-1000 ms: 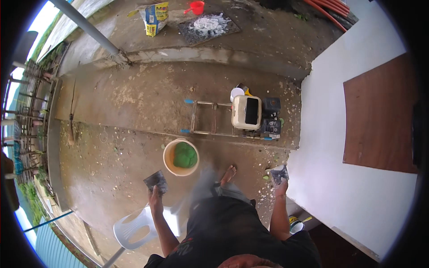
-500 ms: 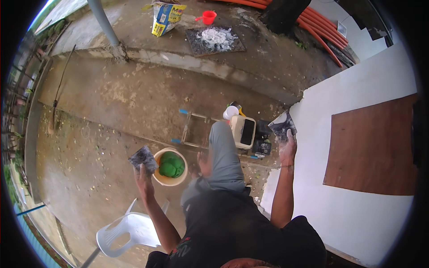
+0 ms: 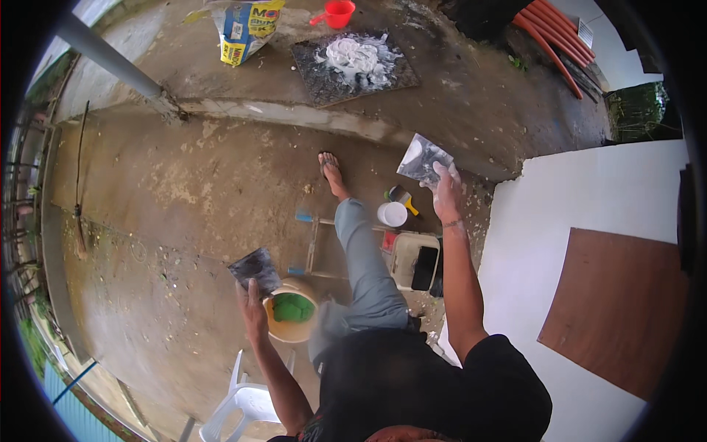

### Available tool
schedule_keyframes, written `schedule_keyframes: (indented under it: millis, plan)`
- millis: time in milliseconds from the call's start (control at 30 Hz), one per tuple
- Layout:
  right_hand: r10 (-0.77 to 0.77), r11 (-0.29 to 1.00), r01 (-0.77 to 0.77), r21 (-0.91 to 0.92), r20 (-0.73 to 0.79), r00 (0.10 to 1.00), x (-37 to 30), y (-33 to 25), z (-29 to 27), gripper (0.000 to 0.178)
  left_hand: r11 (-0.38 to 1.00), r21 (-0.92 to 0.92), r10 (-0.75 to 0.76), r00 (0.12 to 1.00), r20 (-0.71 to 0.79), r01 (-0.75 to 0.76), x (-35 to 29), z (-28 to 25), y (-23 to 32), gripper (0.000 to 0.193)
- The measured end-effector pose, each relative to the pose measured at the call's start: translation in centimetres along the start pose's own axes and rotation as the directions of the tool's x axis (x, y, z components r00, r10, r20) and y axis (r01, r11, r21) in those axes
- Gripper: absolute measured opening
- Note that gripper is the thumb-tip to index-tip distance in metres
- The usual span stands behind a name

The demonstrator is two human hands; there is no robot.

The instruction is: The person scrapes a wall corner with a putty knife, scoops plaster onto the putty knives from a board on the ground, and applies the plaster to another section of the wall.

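Note:
My left hand (image 3: 255,308) is closed on a thin dark square plate (image 3: 255,269) smeared with grey-white, held above and beside a cream bucket (image 3: 289,336) with green stuff inside. Farther forward on the right, my right hand (image 3: 447,193) grips another thin square plate (image 3: 427,162), its face streaked with white paste. Beyond it, on the raised concrete, lies a dark flat board (image 3: 318,82) bearing a mound of white paste (image 3: 356,59). A red dipper (image 3: 339,13) and an opened blue, yellow and white bag (image 3: 249,29) stand behind the board.
A low concrete step (image 3: 287,112) crosses ahead. Near my leg are a ladder-like frame (image 3: 314,247) with blue ends, a beige box (image 3: 406,259), a white tub (image 3: 392,214) and a brush (image 3: 403,199). A white wall (image 3: 508,295) stands right; a white plastic chair (image 3: 250,401) behind left.
I have stepped forward, one foot now out toward the step. My right hand with its plate has moved forward, away from the wall; the board and bag appear closer.

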State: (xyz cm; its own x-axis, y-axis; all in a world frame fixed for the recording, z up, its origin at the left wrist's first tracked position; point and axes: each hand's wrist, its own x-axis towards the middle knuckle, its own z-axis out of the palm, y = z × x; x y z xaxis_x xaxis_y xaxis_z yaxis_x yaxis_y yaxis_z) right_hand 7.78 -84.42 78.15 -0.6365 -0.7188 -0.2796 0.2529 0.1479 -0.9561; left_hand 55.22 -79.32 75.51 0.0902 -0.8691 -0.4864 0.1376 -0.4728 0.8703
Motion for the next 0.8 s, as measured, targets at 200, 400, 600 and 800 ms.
schedule_keyframes:
  millis: [200, 400, 600, 800]
  plan:
    - [-0.555, 0.331, 0.602, -0.727, 0.366, 0.747, 29.1, 7.7, 12.2, 0.026, 0.915, 0.374, -0.204, 0.974, 0.102, 0.152, 16.9, 14.3, 3.1, 0.035]
    - [-0.384, 0.121, 0.628, -0.769, 0.547, 0.744, 49.2, 12.8, 19.1, 0.037, 0.762, 0.452, -0.526, 0.851, 0.013, 0.464, 25.8, 25.7, 6.2, 0.034]
    - [-0.150, -0.071, 0.799, -0.597, 0.798, 0.583, 60.5, 16.9, 22.8, 0.040, 0.617, 0.514, -0.650, 0.754, -0.095, 0.596, 28.5, 26.7, 4.6, 0.041]
    - [-0.024, -0.133, 0.910, -0.393, 0.919, 0.393, 65.1, 18.6, 20.5, 0.046, 0.653, 0.425, -0.673, 0.738, -0.054, 0.627, 29.0, 25.7, 3.4, 0.036]
